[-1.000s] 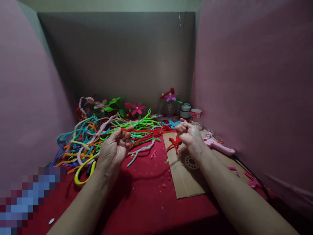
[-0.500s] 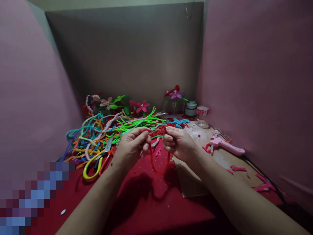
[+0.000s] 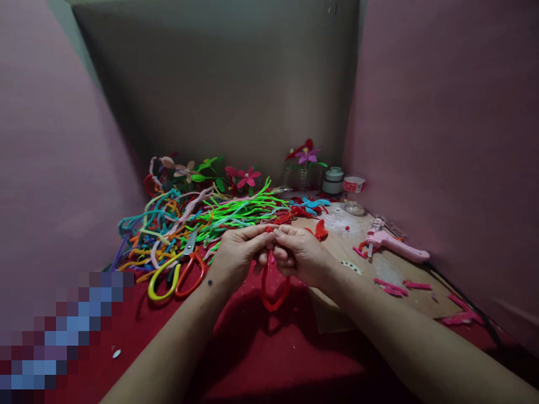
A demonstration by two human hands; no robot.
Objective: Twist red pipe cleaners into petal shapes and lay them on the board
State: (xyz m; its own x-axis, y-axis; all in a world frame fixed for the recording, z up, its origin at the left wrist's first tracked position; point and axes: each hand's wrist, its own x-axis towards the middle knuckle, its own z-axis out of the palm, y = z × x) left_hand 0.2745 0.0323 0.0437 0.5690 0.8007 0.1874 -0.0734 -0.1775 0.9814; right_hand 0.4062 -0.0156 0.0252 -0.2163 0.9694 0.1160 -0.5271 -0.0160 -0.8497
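A red pipe cleaner (image 3: 274,307) is bent into a loop that hangs below my two hands, above the red cloth. My left hand (image 3: 246,246) pinches one end of it between thumb and fingers. Pressed close beside it, my right hand (image 3: 295,247) grips the other end, and the fingertips of both hands meet at the top of the loop. The exact pinch points are partly hidden by the fingers. Just past my right hand lies a red fuzzy piece (image 3: 321,230) on the board.
Left are scissors (image 3: 177,280) with yellow and red handles and a heap of coloured pipe cleaners (image 3: 236,216). A pink glue gun (image 3: 398,247) and pink scraps (image 3: 416,285) lie on the board (image 3: 357,235). Fuzzy flowers (image 3: 247,177) and a small jar (image 3: 333,181) stand behind.
My hands have come together from a small gap, bringing the red pipe cleaner's ends to meet and narrowing the hanging loop. The view has shifted slightly.
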